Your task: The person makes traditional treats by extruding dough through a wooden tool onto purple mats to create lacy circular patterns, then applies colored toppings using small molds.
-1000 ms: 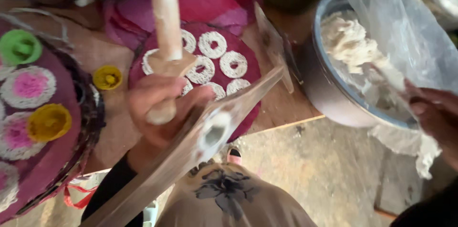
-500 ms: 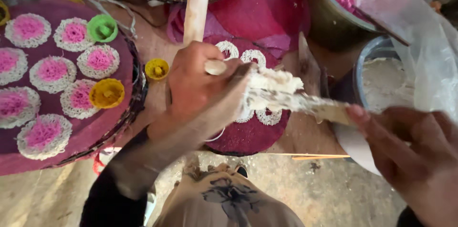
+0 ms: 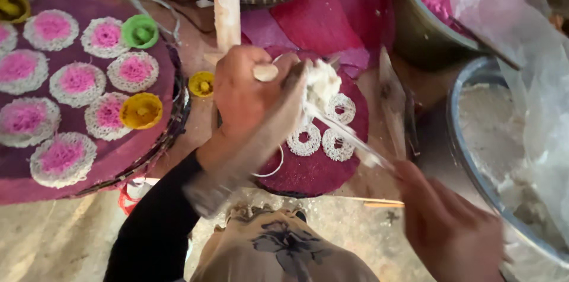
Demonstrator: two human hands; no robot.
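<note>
Centrally, the left hand (image 3: 246, 95) is gripping a wooden press (image 3: 227, 6), fingers clamped around it; the right hand (image 3: 447, 228) — lower right — is pinching a dough-smeared stick (image 3: 349, 139), packing white dough (image 3: 323, 83).

Tray of discs (image 3: 89, 157) to my left; small mat (image 3: 323, 169) with rings (image 3: 303, 139) before me; two bowls (image 3: 468, 157) right; press (image 3: 227, 6) behind mat.

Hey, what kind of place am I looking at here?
Probably a home food workshop: lacy pink-and-white rounds drying on a cloth-covered tray, a metal bowl of white dough, and a wooden press.
</note>
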